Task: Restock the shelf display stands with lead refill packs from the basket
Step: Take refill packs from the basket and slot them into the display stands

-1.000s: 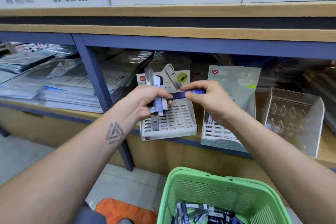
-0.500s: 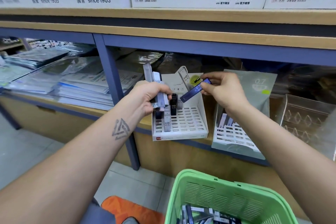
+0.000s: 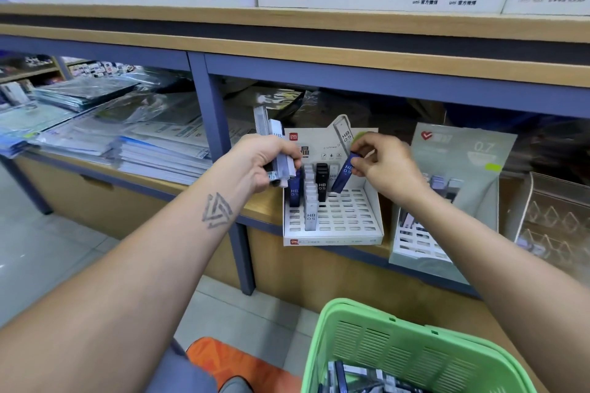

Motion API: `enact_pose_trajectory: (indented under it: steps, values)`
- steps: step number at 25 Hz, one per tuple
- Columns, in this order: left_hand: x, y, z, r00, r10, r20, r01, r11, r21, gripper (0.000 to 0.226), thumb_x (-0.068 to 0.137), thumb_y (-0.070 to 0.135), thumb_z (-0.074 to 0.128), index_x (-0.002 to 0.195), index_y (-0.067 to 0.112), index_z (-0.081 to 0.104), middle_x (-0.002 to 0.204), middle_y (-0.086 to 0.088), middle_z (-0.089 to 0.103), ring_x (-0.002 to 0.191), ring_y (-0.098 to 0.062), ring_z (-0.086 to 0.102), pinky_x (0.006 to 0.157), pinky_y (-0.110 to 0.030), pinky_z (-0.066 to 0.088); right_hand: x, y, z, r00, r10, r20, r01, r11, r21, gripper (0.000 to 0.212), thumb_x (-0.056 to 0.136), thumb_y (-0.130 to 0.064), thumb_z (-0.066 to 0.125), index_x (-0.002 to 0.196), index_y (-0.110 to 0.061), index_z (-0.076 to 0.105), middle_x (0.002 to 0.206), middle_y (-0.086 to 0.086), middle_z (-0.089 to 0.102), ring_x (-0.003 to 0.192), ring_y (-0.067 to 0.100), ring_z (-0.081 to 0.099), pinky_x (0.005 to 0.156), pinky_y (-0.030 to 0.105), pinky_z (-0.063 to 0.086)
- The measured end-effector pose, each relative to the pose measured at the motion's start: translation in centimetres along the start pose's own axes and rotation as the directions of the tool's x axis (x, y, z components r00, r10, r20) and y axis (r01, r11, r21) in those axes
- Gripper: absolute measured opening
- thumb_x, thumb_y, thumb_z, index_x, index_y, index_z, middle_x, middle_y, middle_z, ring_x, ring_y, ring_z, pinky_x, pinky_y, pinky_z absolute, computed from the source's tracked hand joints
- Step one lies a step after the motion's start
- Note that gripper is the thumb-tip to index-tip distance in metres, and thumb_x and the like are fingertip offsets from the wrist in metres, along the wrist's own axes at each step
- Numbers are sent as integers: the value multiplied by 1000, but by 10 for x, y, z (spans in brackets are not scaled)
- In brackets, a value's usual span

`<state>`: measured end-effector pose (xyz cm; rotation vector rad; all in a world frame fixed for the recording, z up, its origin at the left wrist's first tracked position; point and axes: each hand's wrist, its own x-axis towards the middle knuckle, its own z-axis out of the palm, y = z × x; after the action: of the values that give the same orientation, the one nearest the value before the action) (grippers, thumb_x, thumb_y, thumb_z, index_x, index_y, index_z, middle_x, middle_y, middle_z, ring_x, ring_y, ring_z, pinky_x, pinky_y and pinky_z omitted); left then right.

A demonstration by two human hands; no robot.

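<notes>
right hand (image 3: pixel 388 166): we pinch one blue lead pack (image 3: pixel 344 176), tilted, lower end just above white stand (image 3: pixel 332 230) slots
left hand (image 3: pixel 266 163): fingers curled round spare packs (image 3: pixel 277 150)
progress: few packs slotted below our fingertips, most slots bare; basket (image 3: pixel 412 348) not yet emptied

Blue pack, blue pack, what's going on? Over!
Right hand pinches blue pack, tilted over white stand. Left hand grips spare packs. Nothing blocking.
</notes>
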<state>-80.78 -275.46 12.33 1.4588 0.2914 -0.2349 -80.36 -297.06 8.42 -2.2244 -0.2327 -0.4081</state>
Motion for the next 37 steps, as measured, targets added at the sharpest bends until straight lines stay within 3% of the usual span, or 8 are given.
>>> enact_pose_trajectory:
  steps: [4, 8, 14, 27, 31, 33, 35, 37]
  values:
    - [3, -1, -11, 999, -21, -30, 22, 999, 49, 16, 80, -13, 65, 77, 3, 62, 66, -15, 65, 49, -19, 63, 59, -32, 53, 4, -19, -1, 988, -147, -43, 136, 971, -194, 18, 88, -5, 73, 99, -20, 72, 86, -6, 68, 79, 14, 65, 80, 36, 58]
    - [0, -2, -19, 998, 0, -63, 5, 996, 85, 20, 78, -14, 66, 75, 5, 58, 60, -14, 64, 45, -18, 62, 64, -35, 47, 5, -58, 5, 957, -267, -111, 258, 962, -83, 16, 88, -9, 74, 99, -21, 72, 86, -8, 67, 79, 8, 66, 74, 21, 52]
    - [-3, -8, -35, 994, 9, -106, -2, 998, 67, 25, 76, -17, 67, 80, 4, 55, 66, -17, 63, 52, -22, 63, 75, -43, 48, -6, -54, 58, 964, -183, 191, 234, 927, -292, 16, 91, -15, 72, 103, -26, 73, 95, -6, 70, 94, 16, 65, 85, 40, 58]
    - [-2, -13, -58, 995, -87, 40, 82, 991, 106, 21, 85, -7, 67, 72, 7, 58, 66, -13, 64, 56, -17, 63, 56, -29, 53, -4, -51, 78, 965, -153, 214, 238, 852, -466, 18, 90, -10, 68, 96, -26, 76, 100, -1, 70, 97, 23, 63, 78, 39, 56]
    - [0, -12, -61, 988, -112, 102, 107, 993, 56, 19, 87, -4, 66, 73, 7, 60, 68, -12, 65, 63, -18, 62, 66, -31, 52, -1, -53, 82, 956, -158, 246, 268, 810, -522, 24, 89, -6, 64, 101, -20, 79, 108, -1, 61, 104, 23, 56, 76, 35, 49]
    - [-1, -12, -61, 982, -116, 151, 112, 993, 34, 16, 88, -2, 67, 77, 7, 61, 68, -11, 65, 62, -17, 62, 62, -28, 54, -1, -56, 79, 957, -141, 255, 245, 862, -444, 30, 89, -3, 60, 106, -19, 78, 109, 0, 65, 101, 20, 59, 80, 35, 52]
    - [-2, -12, -61, 974, -117, 195, 116, 993, 15, 11, 88, -2, 68, 82, 5, 63, 69, -10, 65, 61, -16, 64, 53, -25, 55, -2, -65, 70, 967, -30, 252, 48, 997, -67, 33, 89, 2, 61, 112, -19, 74, 105, 2, 72, 98, 20, 66, 84, 33, 55]
    - [-4, -13, -59, 965, -118, 234, 124, 992, -11, 6, 89, -1, 69, 88, 4, 65, 78, -11, 68, 67, -18, 65, 51, -27, 57, -6, -73, 58, 935, 7, 356, -121, 947, 297, 42, 86, -1, 73, 123, -21, 67, 105, 2, 74, 98, 22, 69, 86, 35, 56]
